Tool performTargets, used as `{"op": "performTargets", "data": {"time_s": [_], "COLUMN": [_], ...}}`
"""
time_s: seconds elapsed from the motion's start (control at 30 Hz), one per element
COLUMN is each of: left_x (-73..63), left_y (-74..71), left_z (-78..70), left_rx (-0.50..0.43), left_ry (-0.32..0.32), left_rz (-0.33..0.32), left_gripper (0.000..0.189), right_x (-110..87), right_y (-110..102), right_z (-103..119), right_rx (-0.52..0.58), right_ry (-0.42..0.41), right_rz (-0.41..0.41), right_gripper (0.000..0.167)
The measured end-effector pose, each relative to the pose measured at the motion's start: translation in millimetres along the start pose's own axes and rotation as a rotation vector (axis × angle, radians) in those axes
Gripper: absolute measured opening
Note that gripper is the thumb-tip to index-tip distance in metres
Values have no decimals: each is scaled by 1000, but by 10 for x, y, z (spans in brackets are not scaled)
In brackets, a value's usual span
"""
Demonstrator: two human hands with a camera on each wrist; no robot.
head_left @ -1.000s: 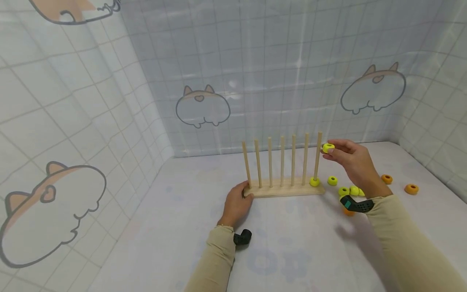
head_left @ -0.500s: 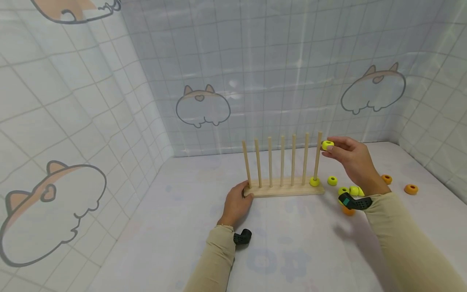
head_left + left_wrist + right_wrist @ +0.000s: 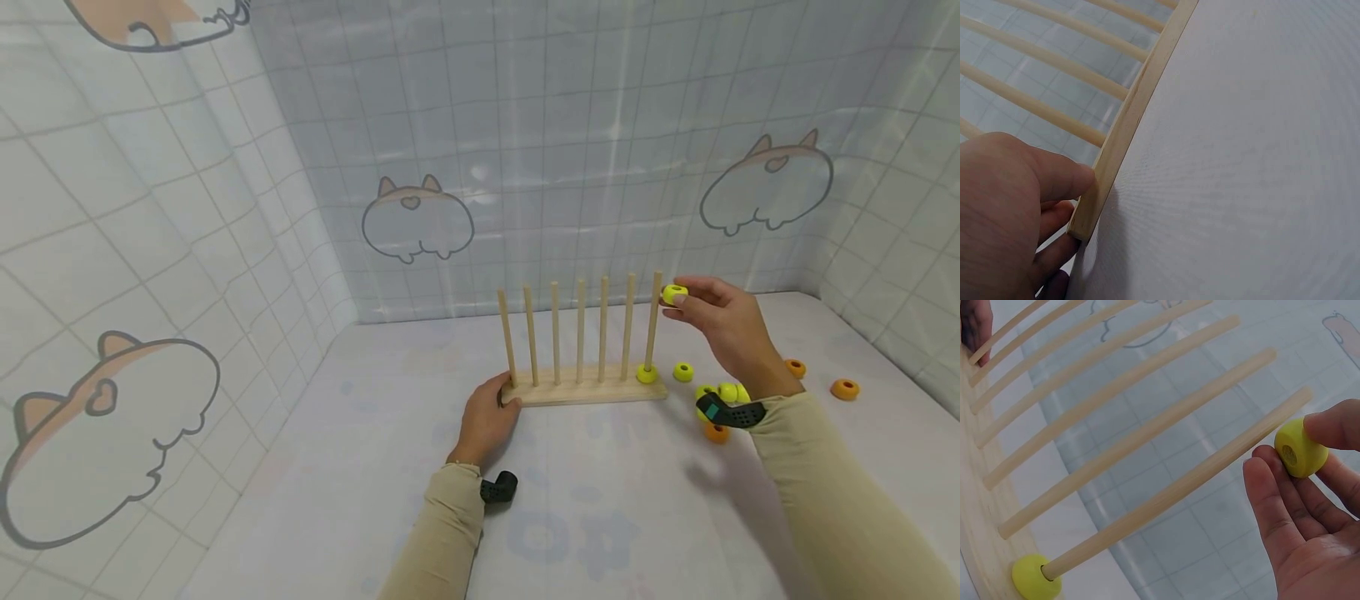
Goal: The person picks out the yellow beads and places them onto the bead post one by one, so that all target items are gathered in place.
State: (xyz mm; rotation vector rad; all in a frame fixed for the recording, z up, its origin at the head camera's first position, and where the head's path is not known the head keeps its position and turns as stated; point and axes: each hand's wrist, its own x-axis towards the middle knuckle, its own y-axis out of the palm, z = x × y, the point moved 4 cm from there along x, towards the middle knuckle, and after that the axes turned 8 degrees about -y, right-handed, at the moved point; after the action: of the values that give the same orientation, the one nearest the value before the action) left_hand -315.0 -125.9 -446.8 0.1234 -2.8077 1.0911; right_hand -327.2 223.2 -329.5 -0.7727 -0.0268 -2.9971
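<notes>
A wooden rack (image 3: 585, 392) with several upright pegs stands on the table. My left hand (image 3: 486, 419) grips the left end of its base, thumb on the front face in the left wrist view. A yellow bead (image 3: 1034, 577) sits at the foot of the rightmost peg (image 3: 653, 321). Beside that peg's upper end, my right hand (image 3: 723, 325) pinches another yellow bead (image 3: 1300, 448) between thumb and fingers. In the right wrist view the held bead's hole shows, and the bead is just off the peg's tip, not round it.
Several loose yellow beads (image 3: 683, 372) lie on the table right of the rack, partly behind the right wrist. Orange beads (image 3: 845, 389) lie farther right, and one orange bead (image 3: 717, 432) is nearer the front. A tile-patterned sheet (image 3: 555, 150) rises behind the table.
My right hand has risen slightly with the yellow bead, closer to the height of the rightmost peg's top. The left hand and the rack stay in place.
</notes>
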Motion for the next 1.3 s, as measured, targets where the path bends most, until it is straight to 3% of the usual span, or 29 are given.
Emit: {"op": "performTargets", "data": {"time_s": [0.53, 1.03, 1.3], "left_x": [-5, -11, -7], "left_y": [-1, 0, -2], "left_z": [-5, -4, -8], "left_rx": [3, 10, 10], "left_ry": [0, 7, 8], "left_rz": [1, 5, 0], "left_gripper": [51, 51, 51], "right_x": [63, 76, 84], "right_y": [-7, 4, 11], "right_z": [89, 92, 121], "right_rx": [96, 153, 109], "right_ry": [-40, -54, -43], "right_rz": [-26, -31, -34], "right_gripper": [40, 47, 46]}}
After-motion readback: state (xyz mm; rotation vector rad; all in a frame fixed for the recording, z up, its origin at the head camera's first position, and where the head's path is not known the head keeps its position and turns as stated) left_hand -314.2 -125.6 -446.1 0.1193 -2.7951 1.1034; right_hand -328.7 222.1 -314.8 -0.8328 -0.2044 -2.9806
